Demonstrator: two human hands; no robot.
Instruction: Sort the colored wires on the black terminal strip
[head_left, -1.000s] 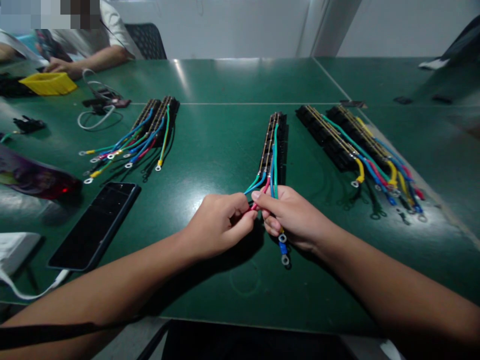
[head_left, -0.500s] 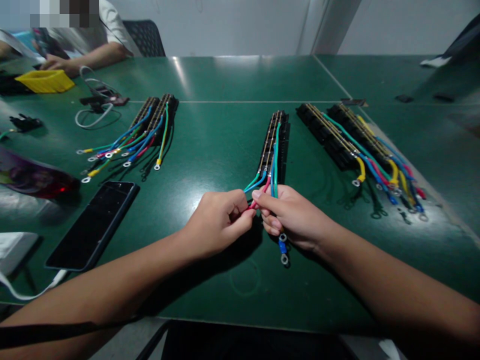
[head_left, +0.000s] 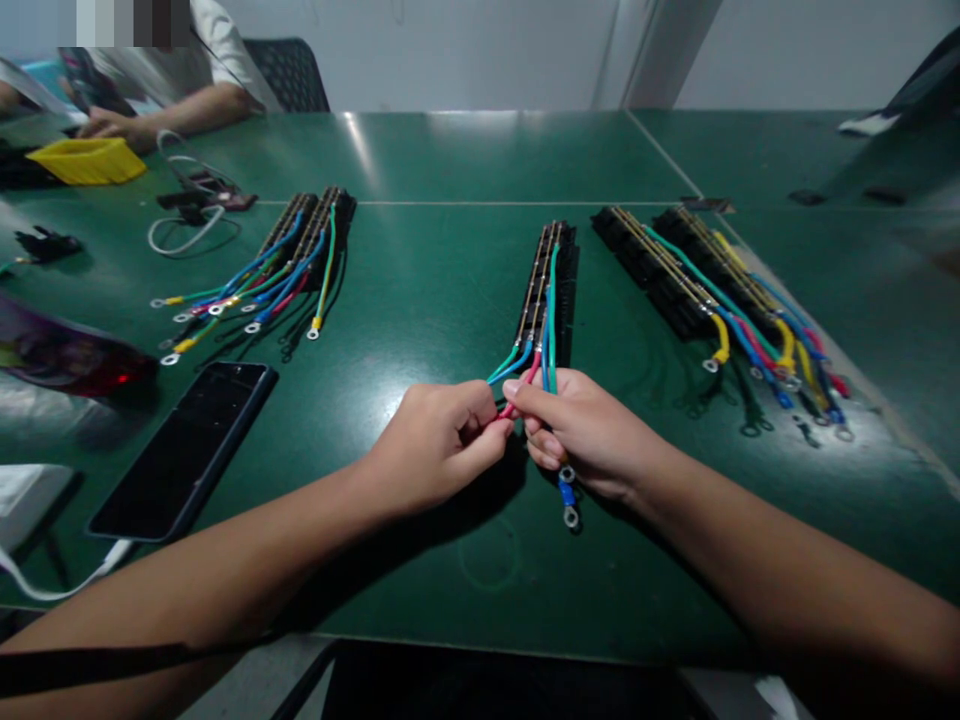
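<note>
A long black terminal block [head_left: 537, 290] with brass-coloured strips lies in front of me, its coloured wires coming toward my hands. My left hand [head_left: 446, 445] is closed, pinching a red wire [head_left: 508, 409] between thumb and forefinger. Just beside it, my right hand [head_left: 574, 425] is closed on the same red wire with its thumb and finger. Blue and green wires [head_left: 553, 320] also run into my right hand, and ring terminals [head_left: 569, 500], one with a blue sleeve, stick out below it. Wire ends inside my left fist are hidden.
Two similar wired blocks [head_left: 300, 240] lie to the left and two more [head_left: 694, 280] to the right. A phone [head_left: 187, 450] on a white cable, a bottle [head_left: 67, 350] and a yellow bin [head_left: 88, 161] are on the left. Another person's arm [head_left: 202, 105] rests at the far left.
Almost nothing differs. Both hands keep their hold on the red wire, and the view has shifted very slightly.
</note>
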